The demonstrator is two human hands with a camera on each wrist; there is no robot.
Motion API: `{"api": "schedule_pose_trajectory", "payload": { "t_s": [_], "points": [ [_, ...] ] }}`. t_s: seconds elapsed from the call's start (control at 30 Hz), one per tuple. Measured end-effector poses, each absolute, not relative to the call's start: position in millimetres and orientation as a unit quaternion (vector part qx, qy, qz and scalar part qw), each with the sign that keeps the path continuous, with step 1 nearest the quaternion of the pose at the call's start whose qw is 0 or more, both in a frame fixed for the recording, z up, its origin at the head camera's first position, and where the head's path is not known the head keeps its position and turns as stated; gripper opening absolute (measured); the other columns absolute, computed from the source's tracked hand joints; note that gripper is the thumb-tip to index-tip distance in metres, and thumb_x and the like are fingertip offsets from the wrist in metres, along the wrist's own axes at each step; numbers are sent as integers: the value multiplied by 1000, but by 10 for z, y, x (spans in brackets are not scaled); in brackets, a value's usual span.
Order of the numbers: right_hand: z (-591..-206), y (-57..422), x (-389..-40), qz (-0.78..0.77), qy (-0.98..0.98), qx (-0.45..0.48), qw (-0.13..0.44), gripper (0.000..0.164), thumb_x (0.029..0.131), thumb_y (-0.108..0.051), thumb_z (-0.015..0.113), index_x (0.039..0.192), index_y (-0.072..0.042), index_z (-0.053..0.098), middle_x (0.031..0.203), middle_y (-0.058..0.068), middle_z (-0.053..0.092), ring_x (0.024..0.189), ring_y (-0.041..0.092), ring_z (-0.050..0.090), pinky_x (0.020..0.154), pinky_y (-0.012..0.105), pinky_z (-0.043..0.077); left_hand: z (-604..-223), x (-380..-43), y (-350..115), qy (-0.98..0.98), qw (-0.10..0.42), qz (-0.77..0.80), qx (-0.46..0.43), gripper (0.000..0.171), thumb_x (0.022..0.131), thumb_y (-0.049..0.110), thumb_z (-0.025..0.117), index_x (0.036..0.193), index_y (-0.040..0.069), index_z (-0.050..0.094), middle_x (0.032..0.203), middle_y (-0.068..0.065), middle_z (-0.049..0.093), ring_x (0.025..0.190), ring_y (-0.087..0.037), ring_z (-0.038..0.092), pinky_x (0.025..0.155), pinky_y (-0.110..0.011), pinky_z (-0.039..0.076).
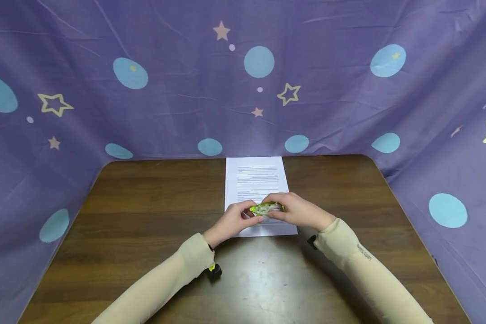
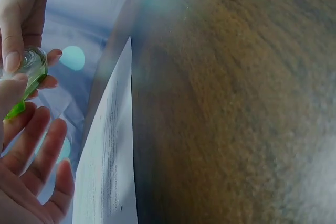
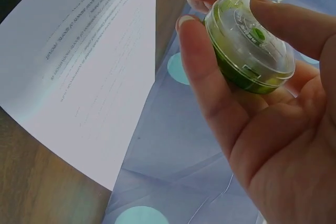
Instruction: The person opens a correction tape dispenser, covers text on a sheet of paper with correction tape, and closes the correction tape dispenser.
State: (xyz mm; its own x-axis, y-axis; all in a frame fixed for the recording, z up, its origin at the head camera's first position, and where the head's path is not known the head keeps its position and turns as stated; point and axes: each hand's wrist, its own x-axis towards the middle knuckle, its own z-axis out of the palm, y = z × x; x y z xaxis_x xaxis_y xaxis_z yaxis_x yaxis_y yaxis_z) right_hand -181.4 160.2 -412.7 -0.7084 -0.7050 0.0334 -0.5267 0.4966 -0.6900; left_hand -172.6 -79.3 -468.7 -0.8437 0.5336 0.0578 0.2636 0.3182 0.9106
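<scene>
Both hands hold a correction tape dispenser (image 1: 266,208), clear on top and green beneath, above the printed sheet (image 1: 231,184). My right hand (image 1: 301,211) grips its rounded body, thumb on the clear cover and fingers along the other side, as the right wrist view shows of the dispenser (image 3: 254,45). At the narrow green end, my left hand (image 1: 235,219) pinches with thumb and index finger. Its other fingers are spread and loosely bent in the left wrist view. The sheet lies flat, with lines of print and some blank white strips among them.
The sheet lies on a brown wooden table (image 1: 158,202), reaching its far edge. A purple curtain (image 1: 178,67) with stars and blue dots hangs behind the table and along both sides. Dark wrist devices show at both sleeves (image 1: 198,256).
</scene>
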Motion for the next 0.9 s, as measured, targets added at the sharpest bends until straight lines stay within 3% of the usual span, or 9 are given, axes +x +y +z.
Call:
{"api": "schedule_pose_trajectory", "payload": {
  "t_s": [0.37,0.6,0.9],
  "points": [
    [-4099,1564,-1835,-338,860,-357,136,22,100,-10,71,122,-9,70,107,0,72,79,8,57,70,26,51,-4720,-1724,-836,795,116,548,234,13,94,16,79,98,5,73,87,-6,72,76,-10,64,68,-25,55],
    [-4122,1599,-1838,-334,861,-361,131,25,100,-12,70,125,-8,70,109,-1,73,85,9,60,77,29,52,-4735,-1724,-879,794,112,548,240,10,93,14,80,93,7,73,87,-3,72,75,-9,65,68,-25,55],
    [-4180,1652,-1839,-328,861,-367,128,26,102,-10,67,127,-3,69,115,4,73,98,12,65,87,36,55,-4787,-1746,-931,798,114,542,238,6,94,9,77,99,6,74,95,-4,74,83,-10,68,74,-27,58]
  ]
}}
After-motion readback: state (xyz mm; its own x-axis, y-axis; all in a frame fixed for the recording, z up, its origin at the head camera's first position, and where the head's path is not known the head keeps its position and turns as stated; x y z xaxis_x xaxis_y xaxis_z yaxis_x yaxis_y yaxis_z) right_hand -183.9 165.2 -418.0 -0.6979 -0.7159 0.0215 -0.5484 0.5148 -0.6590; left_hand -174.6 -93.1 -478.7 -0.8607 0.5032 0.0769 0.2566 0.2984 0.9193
